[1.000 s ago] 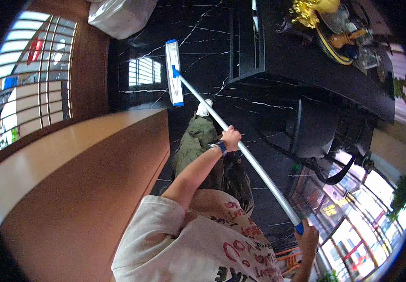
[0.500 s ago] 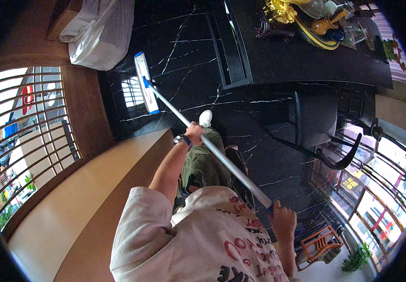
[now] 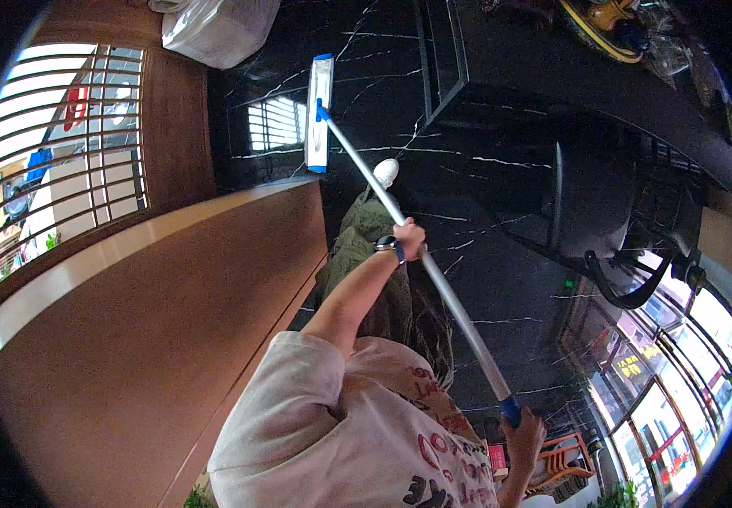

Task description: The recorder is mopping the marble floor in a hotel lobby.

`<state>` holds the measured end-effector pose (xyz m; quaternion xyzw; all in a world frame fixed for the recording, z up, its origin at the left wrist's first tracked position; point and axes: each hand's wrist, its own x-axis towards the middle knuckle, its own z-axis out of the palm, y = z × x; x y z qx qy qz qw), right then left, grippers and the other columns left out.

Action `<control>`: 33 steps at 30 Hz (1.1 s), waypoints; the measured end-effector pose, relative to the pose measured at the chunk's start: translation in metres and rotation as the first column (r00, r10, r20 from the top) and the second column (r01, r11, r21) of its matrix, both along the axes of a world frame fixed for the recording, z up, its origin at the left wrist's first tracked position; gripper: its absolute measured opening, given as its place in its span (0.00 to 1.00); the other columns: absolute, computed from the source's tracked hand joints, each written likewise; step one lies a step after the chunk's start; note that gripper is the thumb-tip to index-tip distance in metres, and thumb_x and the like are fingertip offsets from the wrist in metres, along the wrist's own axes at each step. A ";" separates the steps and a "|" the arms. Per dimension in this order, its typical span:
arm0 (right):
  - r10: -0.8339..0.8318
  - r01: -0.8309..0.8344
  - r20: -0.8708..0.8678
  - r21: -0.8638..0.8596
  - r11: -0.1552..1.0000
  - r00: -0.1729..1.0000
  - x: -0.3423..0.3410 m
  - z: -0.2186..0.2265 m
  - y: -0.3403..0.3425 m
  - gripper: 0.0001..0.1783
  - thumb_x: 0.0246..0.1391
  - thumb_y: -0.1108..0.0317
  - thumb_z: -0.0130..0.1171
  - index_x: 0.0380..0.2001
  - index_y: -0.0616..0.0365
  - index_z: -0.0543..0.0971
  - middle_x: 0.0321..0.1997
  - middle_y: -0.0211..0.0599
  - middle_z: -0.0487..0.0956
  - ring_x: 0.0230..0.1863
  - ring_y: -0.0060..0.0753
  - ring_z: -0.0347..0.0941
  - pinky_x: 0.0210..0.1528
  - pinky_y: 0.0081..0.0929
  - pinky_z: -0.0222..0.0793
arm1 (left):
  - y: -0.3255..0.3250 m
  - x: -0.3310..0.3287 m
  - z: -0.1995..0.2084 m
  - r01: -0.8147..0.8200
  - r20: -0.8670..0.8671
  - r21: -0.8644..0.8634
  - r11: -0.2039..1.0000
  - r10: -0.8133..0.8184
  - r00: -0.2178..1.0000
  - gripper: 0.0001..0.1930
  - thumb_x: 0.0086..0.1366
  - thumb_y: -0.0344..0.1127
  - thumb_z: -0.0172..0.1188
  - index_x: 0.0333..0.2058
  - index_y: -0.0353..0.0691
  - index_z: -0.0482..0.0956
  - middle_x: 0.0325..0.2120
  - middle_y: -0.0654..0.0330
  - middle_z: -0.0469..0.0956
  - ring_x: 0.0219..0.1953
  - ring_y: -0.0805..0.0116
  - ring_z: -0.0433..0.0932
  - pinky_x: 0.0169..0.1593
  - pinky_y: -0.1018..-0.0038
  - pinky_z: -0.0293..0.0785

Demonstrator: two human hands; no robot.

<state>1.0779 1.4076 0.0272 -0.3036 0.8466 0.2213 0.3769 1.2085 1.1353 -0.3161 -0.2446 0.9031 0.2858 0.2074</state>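
Note:
A flat mop with a long silver pole (image 3: 459, 317) slants across the view from upper left to lower right. Its flat head (image 3: 319, 140), silver-white with blue ends and a blue joint, rests on the glossy black floor (image 3: 485, 203). My left hand (image 3: 410, 238), below a dark wristwatch, wraps round the middle of the pole. Around the blue grip at the pole's near end, my right hand (image 3: 523, 432) is closed. Just right of the mop head, a white shoe (image 3: 386, 172) of mine stands on the floor.
A brown wooden partition (image 3: 163, 330) runs along my left, with a barred window (image 3: 69, 135) beyond. A white covered bundle (image 3: 218, 30) lies at the far left. To the right stand a dark chair (image 3: 590, 203) and a black table (image 3: 569, 102). A wooden chair (image 3: 562, 466) is lower right.
The mop head has swung to the right across the floor, and its pole stands steeper. My left hand has shifted right, my right hand slightly right and nearer; the whole view has also shifted.

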 end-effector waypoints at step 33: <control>0.562 -0.596 -0.385 0.037 0.802 0.732 -0.074 0.054 -0.270 0.18 0.26 0.64 0.61 0.24 0.56 0.67 0.19 0.40 0.71 0.23 0.40 0.68 0.25 0.33 0.61 | -0.203 0.024 0.043 -0.183 -0.415 0.163 0.969 0.236 0.879 0.13 0.32 0.40 0.57 0.22 0.47 0.72 0.22 0.61 0.70 0.29 0.63 0.70 0.33 0.67 0.62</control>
